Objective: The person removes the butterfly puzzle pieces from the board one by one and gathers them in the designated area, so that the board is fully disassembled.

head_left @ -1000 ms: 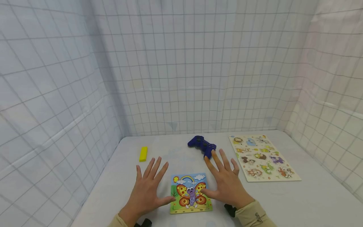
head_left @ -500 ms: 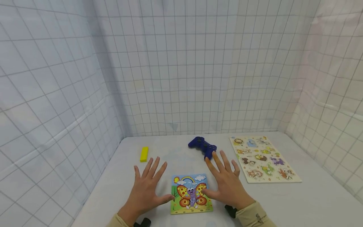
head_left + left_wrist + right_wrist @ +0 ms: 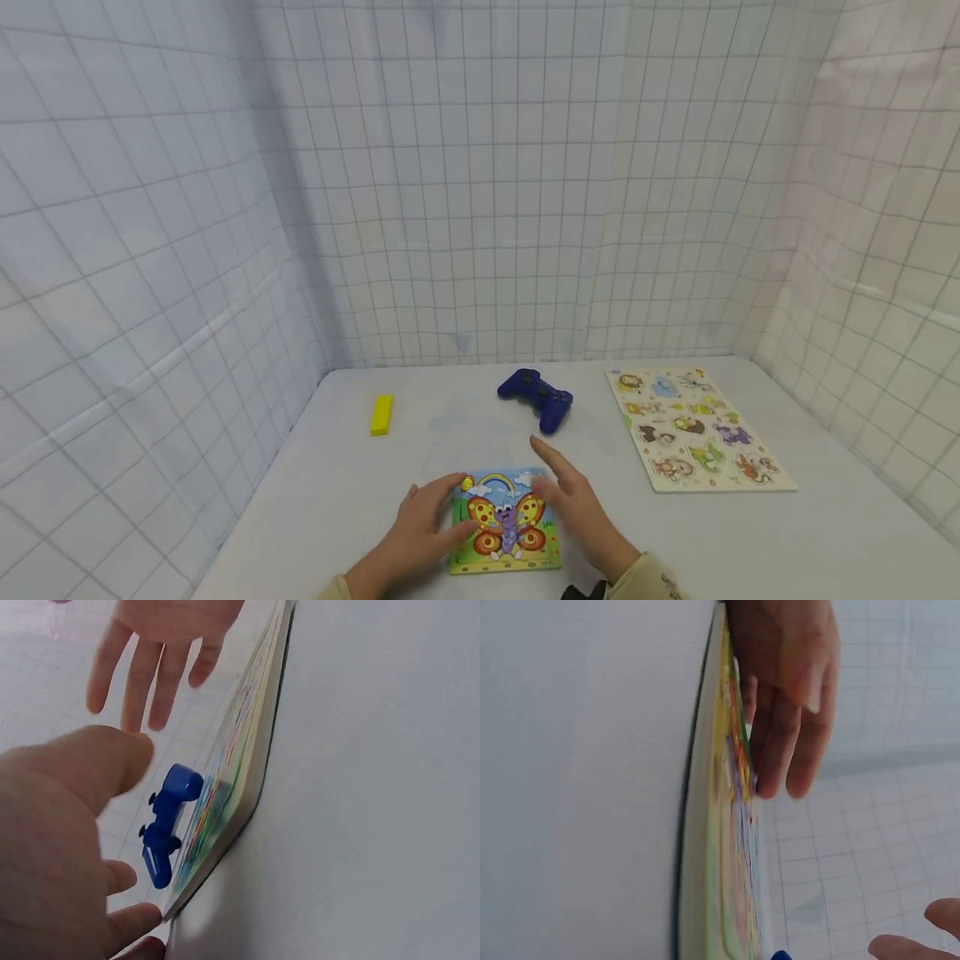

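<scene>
A square butterfly picture puzzle (image 3: 508, 533) lies flat at the front middle of the table. My left hand (image 3: 422, 533) is at its left side, the fingertips close to the upper left corner and the thumb over the picture. In the left wrist view the fingertips are beside the board's edge (image 3: 251, 776); whether they touch it I cannot tell. On the other side my right hand (image 3: 581, 512) hovers at the puzzle's right edge, slightly blurred, its fingers extended and holding nothing. Beyond the right hand rests a blue game controller (image 3: 536, 398).
A yellow block (image 3: 381, 415) lies at the back left of the white table (image 3: 315, 483). To the right is a larger animal puzzle board (image 3: 693, 429). White gridded cloth walls (image 3: 465, 183) enclose the table at the back and both sides.
Both hands, earlier spread with fingers pointing forward, have turned inward and come closer to the puzzle's two sides. The puzzle, controller, block and animal board lie in the same places.
</scene>
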`<state>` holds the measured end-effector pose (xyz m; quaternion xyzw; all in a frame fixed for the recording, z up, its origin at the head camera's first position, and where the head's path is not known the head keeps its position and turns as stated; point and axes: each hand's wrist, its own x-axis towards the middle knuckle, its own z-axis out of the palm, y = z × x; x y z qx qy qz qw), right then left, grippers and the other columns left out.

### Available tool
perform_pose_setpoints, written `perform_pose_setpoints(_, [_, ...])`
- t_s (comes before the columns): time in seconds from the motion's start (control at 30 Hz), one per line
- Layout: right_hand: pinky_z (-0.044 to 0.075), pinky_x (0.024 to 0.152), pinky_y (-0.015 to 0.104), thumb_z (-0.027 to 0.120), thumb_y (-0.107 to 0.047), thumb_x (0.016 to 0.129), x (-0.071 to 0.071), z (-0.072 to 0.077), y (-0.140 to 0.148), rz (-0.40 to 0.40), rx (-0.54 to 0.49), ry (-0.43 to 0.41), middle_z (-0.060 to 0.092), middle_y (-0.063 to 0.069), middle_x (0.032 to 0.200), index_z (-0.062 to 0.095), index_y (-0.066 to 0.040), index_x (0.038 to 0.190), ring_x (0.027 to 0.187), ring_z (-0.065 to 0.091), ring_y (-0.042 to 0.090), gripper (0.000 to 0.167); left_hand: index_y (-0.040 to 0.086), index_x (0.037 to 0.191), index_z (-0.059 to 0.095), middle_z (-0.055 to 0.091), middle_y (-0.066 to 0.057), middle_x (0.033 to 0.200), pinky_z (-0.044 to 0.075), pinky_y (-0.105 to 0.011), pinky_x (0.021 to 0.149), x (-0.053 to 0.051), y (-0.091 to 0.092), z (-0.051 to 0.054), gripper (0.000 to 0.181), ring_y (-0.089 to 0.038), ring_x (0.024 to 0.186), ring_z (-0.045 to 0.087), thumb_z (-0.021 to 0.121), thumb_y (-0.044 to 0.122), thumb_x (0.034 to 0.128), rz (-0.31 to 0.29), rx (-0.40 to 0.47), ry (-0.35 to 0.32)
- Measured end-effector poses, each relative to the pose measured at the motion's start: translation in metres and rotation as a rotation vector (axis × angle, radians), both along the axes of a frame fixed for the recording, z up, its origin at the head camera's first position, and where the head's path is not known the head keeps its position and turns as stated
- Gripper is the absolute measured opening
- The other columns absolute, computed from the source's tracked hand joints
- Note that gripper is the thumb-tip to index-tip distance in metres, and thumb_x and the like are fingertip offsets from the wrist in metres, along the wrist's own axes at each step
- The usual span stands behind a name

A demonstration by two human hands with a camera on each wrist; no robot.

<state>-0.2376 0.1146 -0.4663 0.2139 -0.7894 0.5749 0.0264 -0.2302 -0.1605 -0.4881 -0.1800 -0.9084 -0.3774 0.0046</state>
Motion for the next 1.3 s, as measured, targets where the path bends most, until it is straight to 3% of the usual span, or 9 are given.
perform_pose_setpoints(0.07, [0.013,0.118,0.072,0.059,-0.033,0.103,-0.002,-0.006,-0.005,0.011,0.036,-0.018,0.031,0.012,0.167,0.039,-0.02,0.16,0.156,0.019,0.041,0.061,0.014,0.152,0.046,0.048,-0.011,0.156,0.009,-0.075,0.116,0.0,0.003,-0.002,0.075,-0.039,0.147,0.039,0.069,0.055,0.0937,0.001,-0.037,0.03])
perform_pose_setpoints(0.13, [0.014,0.114,0.077,0.062,-0.034,0.103,-0.004,-0.014,-0.007,0.012,0.157,0.027,0.032,0.013,0.167,0.041,-0.018,0.159,0.156,0.02,0.041,0.062,0.015,0.153,0.045,0.046,-0.011,0.156,0.014,-0.074,0.115,0.0,0.005,-0.002,0.077,-0.038,0.146,0.038,0.068,0.057,0.093,0.021,-0.08,0.046])
perform_pose_setpoints(0.3, [0.018,0.106,0.081,0.068,-0.044,0.098,-0.009,-0.023,-0.005,0.108,0.395,0.093,0.038,0.016,0.163,0.049,-0.012,0.153,0.154,0.022,0.045,0.067,0.013,0.153,0.047,0.044,-0.012,0.156,0.022,-0.075,0.106,-0.001,0.013,0.005,0.08,-0.039,0.142,0.039,0.066,0.062,0.0919,0.067,-0.196,0.001])
perform_pose_setpoints(0.4, [0.022,0.107,0.075,0.067,-0.054,0.096,-0.006,-0.027,-0.005,0.193,0.507,0.102,0.036,0.015,0.164,0.051,-0.017,0.152,0.154,0.022,0.045,0.069,0.015,0.149,0.052,0.048,-0.01,0.15,0.027,-0.074,0.1,0.0,0.018,0.003,0.075,-0.035,0.135,0.042,0.065,0.062,0.0921,0.1,-0.269,-0.007])
perform_pose_setpoints(0.53, [0.022,0.111,0.07,0.063,-0.064,0.094,-0.003,-0.027,-0.005,0.22,0.6,0.11,0.033,0.011,0.167,0.051,-0.024,0.152,0.156,0.02,0.042,0.071,0.018,0.144,0.058,0.053,-0.004,0.142,0.032,-0.069,0.096,-0.001,0.019,-0.001,0.065,-0.029,0.129,0.045,0.068,0.056,0.0928,0.158,-0.312,0.061])
perform_pose_setpoints(0.7, [0.022,0.113,0.068,0.061,-0.069,0.092,-0.002,-0.024,-0.004,0.219,0.674,0.123,0.032,0.007,0.167,0.047,-0.022,0.155,0.156,0.02,0.039,0.08,0.022,0.139,0.061,0.056,-0.002,0.138,0.033,-0.066,0.095,-0.005,0.019,-0.002,0.055,-0.028,0.126,0.047,0.069,0.052,0.0932,0.167,-0.315,0.133])
perform_pose_setpoints(0.87, [0.026,0.113,0.065,0.059,-0.072,0.091,0.0,-0.022,-0.004,0.235,0.731,0.138,0.032,0.007,0.168,0.046,-0.022,0.156,0.156,0.024,0.036,0.083,0.023,0.13,0.065,0.059,0.0,0.13,0.035,-0.063,0.092,-0.003,0.019,0.0,0.044,-0.028,0.123,0.05,0.071,0.045,0.0929,0.168,-0.303,0.15])
perform_pose_setpoints(1.3, [0.023,0.115,0.065,0.06,-0.07,0.093,-0.002,-0.021,0.0,0.286,0.686,0.12,0.028,0.006,0.169,0.044,-0.026,0.157,0.157,0.021,0.035,0.079,0.019,0.13,0.066,0.06,-0.001,0.126,0.04,-0.059,0.091,-0.007,0.018,0.0,0.045,-0.027,0.118,0.051,0.072,0.043,0.092,0.165,-0.313,0.195])
